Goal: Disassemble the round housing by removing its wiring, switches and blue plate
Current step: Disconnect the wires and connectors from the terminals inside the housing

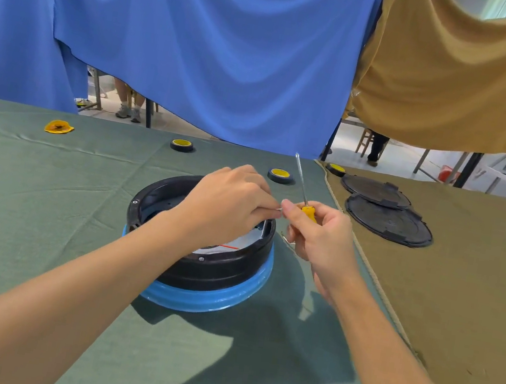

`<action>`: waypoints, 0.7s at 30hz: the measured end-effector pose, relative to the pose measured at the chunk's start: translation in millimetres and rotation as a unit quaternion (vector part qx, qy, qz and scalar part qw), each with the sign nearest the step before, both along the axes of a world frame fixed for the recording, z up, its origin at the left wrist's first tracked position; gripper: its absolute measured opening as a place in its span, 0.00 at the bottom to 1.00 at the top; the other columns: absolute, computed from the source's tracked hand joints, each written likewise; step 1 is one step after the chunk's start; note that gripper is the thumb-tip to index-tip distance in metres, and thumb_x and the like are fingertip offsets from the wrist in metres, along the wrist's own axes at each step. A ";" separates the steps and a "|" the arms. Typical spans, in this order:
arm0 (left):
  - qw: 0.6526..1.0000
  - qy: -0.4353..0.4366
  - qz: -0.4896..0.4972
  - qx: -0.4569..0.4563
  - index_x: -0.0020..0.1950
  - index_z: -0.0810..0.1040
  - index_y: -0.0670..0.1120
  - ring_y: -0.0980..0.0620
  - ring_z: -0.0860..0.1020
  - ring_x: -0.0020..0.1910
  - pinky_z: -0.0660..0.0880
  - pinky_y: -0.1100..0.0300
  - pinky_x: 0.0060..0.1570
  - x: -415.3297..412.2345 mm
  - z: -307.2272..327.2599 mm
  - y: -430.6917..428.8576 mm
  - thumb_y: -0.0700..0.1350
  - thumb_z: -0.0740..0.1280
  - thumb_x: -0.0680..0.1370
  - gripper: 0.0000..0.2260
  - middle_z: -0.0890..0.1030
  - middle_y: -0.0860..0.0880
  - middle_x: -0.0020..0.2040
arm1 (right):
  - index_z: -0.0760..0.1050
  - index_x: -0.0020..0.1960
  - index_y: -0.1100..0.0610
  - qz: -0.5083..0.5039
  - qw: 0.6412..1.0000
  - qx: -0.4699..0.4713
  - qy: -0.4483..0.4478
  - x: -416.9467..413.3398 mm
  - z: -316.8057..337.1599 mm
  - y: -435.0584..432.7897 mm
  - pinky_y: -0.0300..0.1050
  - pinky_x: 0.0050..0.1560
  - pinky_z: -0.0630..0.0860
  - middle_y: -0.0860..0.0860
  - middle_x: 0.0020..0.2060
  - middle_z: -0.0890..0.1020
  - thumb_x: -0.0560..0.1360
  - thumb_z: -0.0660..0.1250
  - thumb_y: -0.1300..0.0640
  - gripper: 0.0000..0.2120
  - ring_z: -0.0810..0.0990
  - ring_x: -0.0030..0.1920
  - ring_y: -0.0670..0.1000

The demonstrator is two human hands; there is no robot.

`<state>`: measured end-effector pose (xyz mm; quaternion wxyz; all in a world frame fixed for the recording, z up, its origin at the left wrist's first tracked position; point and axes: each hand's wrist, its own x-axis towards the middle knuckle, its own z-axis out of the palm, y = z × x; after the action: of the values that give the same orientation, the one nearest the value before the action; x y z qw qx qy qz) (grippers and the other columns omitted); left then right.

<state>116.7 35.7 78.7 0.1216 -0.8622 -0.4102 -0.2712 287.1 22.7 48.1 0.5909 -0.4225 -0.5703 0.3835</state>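
The round black housing stands on a blue ring at the middle of the green cloth. Inside it I see a pale plate with a thin red wire. My left hand hovers over the housing's right rim and pinches a small silvery part between its fingertips. Just to the right, my right hand grips a screwdriver by its yellow handle, with the metal shaft pointing up and away. The thumb of my right hand touches the small part.
Two black round covers lie on the tan cloth at the right. Three black tape rolls with yellow cores sit along the far side, and a yellow piece lies at the far left. Blue and tan sheets hang behind the table.
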 end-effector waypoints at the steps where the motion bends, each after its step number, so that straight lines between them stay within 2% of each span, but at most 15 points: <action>1: 1.000 -0.001 -0.004 0.002 0.51 0.85 0.52 0.49 0.74 0.54 0.72 0.52 0.48 3.2 -0.8 -0.8 0.54 0.63 0.80 0.12 0.82 0.54 0.50 | 0.77 0.35 0.63 0.006 1.000 -0.005 0.006 3.9 0.7 -1.3 0.33 0.22 0.59 0.54 0.24 0.75 0.74 0.72 0.56 0.13 0.61 0.21 0.45; 3: 1.000 -0.002 -0.010 0.002 0.53 0.85 0.54 0.49 0.74 0.55 0.72 0.52 0.48 9.2 -4.0 -1.8 0.54 0.62 0.81 0.12 0.82 0.54 0.50 | 0.77 0.33 0.60 0.023 1.000 -0.014 0.015 12.9 0.8 -3.9 0.34 0.21 0.59 0.55 0.25 0.76 0.75 0.71 0.59 0.12 0.60 0.21 0.45; 6: 1.000 0.007 0.024 -0.004 0.65 0.77 0.54 0.51 0.72 0.61 0.70 0.54 0.54 19.0 -13.1 0.7 0.56 0.61 0.80 0.16 0.79 0.54 0.59 | 0.75 0.36 0.59 0.021 0.999 -0.017 0.042 26.0 -2.3 -7.1 0.34 0.20 0.58 0.56 0.26 0.76 0.76 0.69 0.61 0.10 0.60 0.19 0.44; 8: 0.997 0.015 0.063 -0.032 0.70 0.71 0.52 0.51 0.68 0.66 0.68 0.52 0.60 25.1 -20.7 3.6 0.58 0.61 0.80 0.21 0.75 0.53 0.65 | 0.74 0.35 0.57 -0.036 0.998 -0.014 0.056 36.6 -7.3 -5.8 0.34 0.21 0.59 0.56 0.27 0.76 0.76 0.69 0.61 0.11 0.61 0.19 0.43; 12: 0.987 -0.007 0.093 -0.128 0.69 0.69 0.44 0.46 0.66 0.68 0.65 0.50 0.64 29.5 -31.4 6.2 0.59 0.61 0.79 0.25 0.73 0.48 0.67 | 0.73 0.33 0.59 -0.188 0.981 -0.032 0.016 59.4 -26.3 1.0 0.41 0.31 0.62 0.53 0.27 0.75 0.76 0.68 0.58 0.14 0.64 0.24 0.47; 14: 0.985 -0.013 0.104 -0.139 0.68 0.69 0.43 0.46 0.66 0.68 0.65 0.50 0.63 28.2 -32.6 7.2 0.59 0.61 0.79 0.24 0.73 0.47 0.67 | 0.72 0.35 0.62 -0.237 0.970 -0.054 -0.025 66.3 -38.0 2.9 0.44 0.34 0.64 0.49 0.25 0.74 0.77 0.68 0.56 0.15 0.65 0.25 0.46; 16: 0.984 0.005 0.107 -0.142 0.64 0.73 0.45 0.46 0.68 0.66 0.67 0.50 0.62 26.9 -32.9 8.6 0.59 0.60 0.80 0.22 0.75 0.48 0.64 | 0.69 0.34 0.61 -0.264 0.957 -0.081 -0.091 69.7 -47.7 3.7 0.44 0.34 0.63 0.51 0.26 0.74 0.76 0.67 0.55 0.16 0.67 0.28 0.48; 19: 0.981 0.013 0.104 -0.163 0.60 0.77 0.44 0.46 0.71 0.62 0.70 0.50 0.59 26.2 -32.9 9.9 0.59 0.58 0.80 0.20 0.78 0.48 0.59 | 0.64 0.32 0.57 -0.266 0.934 -0.119 -0.207 70.6 -52.0 3.6 0.47 0.34 0.60 0.55 0.28 0.70 0.75 0.69 0.52 0.19 0.70 0.34 0.57; 21: 0.981 0.020 0.103 -0.164 0.60 0.77 0.45 0.47 0.72 0.62 0.70 0.50 0.59 25.9 -32.8 10.0 0.59 0.58 0.81 0.20 0.78 0.48 0.59 | 0.67 0.33 0.58 -0.252 0.918 -0.129 -0.278 68.9 -49.9 2.3 0.48 0.37 0.61 0.54 0.29 0.72 0.74 0.70 0.49 0.19 0.70 0.39 0.58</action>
<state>142.6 45.7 45.9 0.0139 -0.8289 -0.5331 -0.1690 356.0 25.0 -1.8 0.4255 -0.7148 -0.5317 0.1590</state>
